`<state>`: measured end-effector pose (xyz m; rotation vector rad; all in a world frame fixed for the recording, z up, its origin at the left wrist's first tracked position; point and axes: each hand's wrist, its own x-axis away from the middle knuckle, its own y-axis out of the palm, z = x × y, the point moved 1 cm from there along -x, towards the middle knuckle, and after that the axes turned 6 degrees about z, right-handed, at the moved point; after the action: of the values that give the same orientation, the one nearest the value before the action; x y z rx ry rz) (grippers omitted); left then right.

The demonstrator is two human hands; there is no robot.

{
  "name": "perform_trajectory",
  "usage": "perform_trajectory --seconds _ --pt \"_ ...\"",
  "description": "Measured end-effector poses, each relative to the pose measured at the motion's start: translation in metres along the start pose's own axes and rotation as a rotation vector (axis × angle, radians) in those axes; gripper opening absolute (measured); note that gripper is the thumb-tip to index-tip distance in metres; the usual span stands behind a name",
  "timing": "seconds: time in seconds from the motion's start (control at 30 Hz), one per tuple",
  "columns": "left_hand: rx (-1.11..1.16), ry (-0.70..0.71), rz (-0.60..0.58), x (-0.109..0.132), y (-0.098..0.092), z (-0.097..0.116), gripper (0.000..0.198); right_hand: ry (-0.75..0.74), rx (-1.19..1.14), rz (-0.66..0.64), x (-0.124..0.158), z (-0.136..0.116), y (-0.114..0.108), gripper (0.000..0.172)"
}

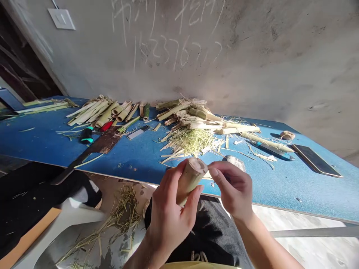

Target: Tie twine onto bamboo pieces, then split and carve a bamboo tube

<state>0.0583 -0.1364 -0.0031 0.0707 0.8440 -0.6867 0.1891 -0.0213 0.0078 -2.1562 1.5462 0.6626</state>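
Left hand is wrapped around a bamboo tube, fingers along the far side and thumb pressed on the near side, so the grip is firm and nearly closed. The tube is held above the person's lap, by the near edge of the blue table, tilted with its pale cut end up and away from the body. Right hand is beside that end, thumb and forefinger brought close together at the rim and the other fingers curled in; whether something thin is pinched between them cannot be told. Just past the hands, a heap of shavings lies in front of stacked bamboo, and a pale stone is partly hidden behind the right hand. To the right are a twine roll and a dark phone, which lies flat. To the left, a broad rusty blade juts over the table's edge, near a black-and-teal handle and a small knife. Split strips are piled farther back, toward the grey wall with its chalk writing. More scraps litter the floor below.
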Motion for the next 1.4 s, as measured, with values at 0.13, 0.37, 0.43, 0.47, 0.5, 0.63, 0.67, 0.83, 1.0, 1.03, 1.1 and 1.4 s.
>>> perform_trajectory --seconds 0.13,0.37,0.43,0.47,0.5,0.63,0.67,0.83,1.0,1.03,1.1,1.4 --pt "0.401 -0.365 -0.004 0.008 0.005 -0.014 0.044 -0.336 0.372 -0.047 0.003 -0.033 0.004 0.012" --pt "0.494 -0.585 0.039 0.008 0.001 -0.015 0.047 -0.449 0.541 -0.259 -0.012 -0.049 0.006 0.011" --pt "0.428 -0.528 0.044 0.007 -0.003 -0.014 0.048 -0.391 0.494 -0.286 -0.015 -0.045 0.006 0.012" --pt "0.386 -0.496 0.047 0.006 -0.006 -0.014 0.048 -0.353 0.449 -0.306 -0.016 -0.042 0.005 0.013" --pt "0.345 -0.468 0.049 0.006 -0.008 -0.013 0.048 -0.31 0.392 -0.327 -0.018 -0.038 0.004 0.014" --pt "0.295 -0.431 0.037 0.006 -0.015 -0.008 0.05 -0.13 0.176 -0.359 -0.024 -0.021 -0.001 0.024" --pt "0.307 -0.44 0.029 0.006 -0.016 -0.007 0.05 -0.086 0.157 -0.356 -0.025 -0.018 -0.002 0.027" --pt "0.405 -0.55 -0.002 0.007 -0.012 -0.005 0.05 -0.004 0.133 -0.342 -0.02 -0.019 0.002 0.027" --pt "0.408 -0.559 0.025 0.007 -0.007 -0.004 0.053 -0.13 0.183 -0.216 -0.013 -0.024 0.009 0.017" --pt "0.407 -0.56 0.028 0.007 -0.007 -0.004 0.053 -0.137 0.186 -0.215 -0.013 -0.023 0.009 0.017" --pt "0.409 -0.56 0.031 0.006 -0.008 -0.005 0.052 -0.128 0.182 -0.242 -0.015 -0.022 0.008 0.019" --pt "0.396 -0.483 -0.048 0.002 -0.007 -0.007 0.046 -0.076 0.15 -0.321 -0.019 -0.023 0.011 0.023"
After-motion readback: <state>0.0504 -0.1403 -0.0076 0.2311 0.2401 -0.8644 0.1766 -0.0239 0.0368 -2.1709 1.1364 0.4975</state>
